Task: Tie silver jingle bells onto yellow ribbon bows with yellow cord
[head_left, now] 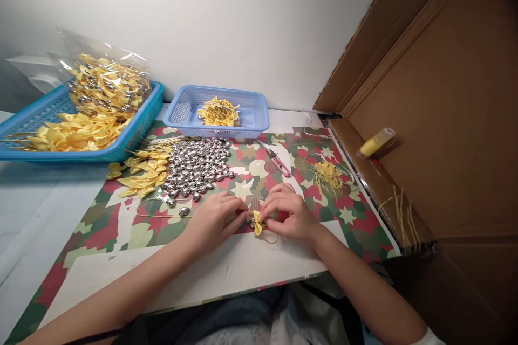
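From my remote seat I see a pale tabletop (52,194) bearing a camouflage-and-star-print sheet (101,234), silver jingle bells (198,164), yellow satin bows (141,179), pink-handled thread snips (279,165), tangled yellow threads (328,175), and, behind, two blue perforated baskets (214,132).

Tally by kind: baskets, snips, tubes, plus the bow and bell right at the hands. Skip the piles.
Baskets: 2
Snips: 1
Tube: 1
Bow: 1
Bell: 1
Total: 6
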A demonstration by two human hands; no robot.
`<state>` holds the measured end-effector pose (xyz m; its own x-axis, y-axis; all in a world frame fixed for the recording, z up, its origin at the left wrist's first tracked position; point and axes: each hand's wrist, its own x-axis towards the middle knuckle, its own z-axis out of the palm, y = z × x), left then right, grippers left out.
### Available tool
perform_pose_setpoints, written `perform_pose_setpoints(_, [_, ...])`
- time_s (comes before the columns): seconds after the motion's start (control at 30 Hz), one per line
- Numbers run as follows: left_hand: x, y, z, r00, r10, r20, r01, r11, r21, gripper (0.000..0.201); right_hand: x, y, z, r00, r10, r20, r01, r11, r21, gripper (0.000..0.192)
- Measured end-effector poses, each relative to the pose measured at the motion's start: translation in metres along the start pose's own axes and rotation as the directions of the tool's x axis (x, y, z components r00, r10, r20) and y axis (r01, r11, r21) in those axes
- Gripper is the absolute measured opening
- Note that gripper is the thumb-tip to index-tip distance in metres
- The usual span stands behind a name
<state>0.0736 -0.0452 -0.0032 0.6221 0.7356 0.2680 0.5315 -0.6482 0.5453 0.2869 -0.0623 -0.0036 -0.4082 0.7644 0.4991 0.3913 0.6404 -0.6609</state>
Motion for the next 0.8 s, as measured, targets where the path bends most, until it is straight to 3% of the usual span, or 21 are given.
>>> perform_pose_setpoints(0.23, [-0.003,0.009,-0.007,0.999,0.007,0.042,-0.006,1.000,-0.030,0.023,-0.010,-0.003,-0.006,0.984,-0.133,0.122,0.151,0.977,-0.149,0.013])
perform_pose_setpoints(0.43, [0.002,0.017,-0.010,0.988,-0.122,0.097,0.131,0.987,-0.095,0.025,-0.019,-0.004,-0.011,0.950,-0.186,0.249,0.259,0.918,-0.301,0.010])
perform_pose_setpoints(0.67, [0.007,0.018,-0.010,0.962,-0.257,0.089,0.269,0.948,-0.170,0.028,-0.020,-0.006,-0.011,0.936,-0.212,0.282,0.309,0.876,-0.370,0.011])
perform_pose_setpoints(0.8, [0.009,0.020,-0.014,0.941,-0.300,0.156,0.333,0.899,-0.283,0.030,-0.020,-0.005,-0.009,0.938,-0.226,0.262,0.315,0.870,-0.378,0.012])
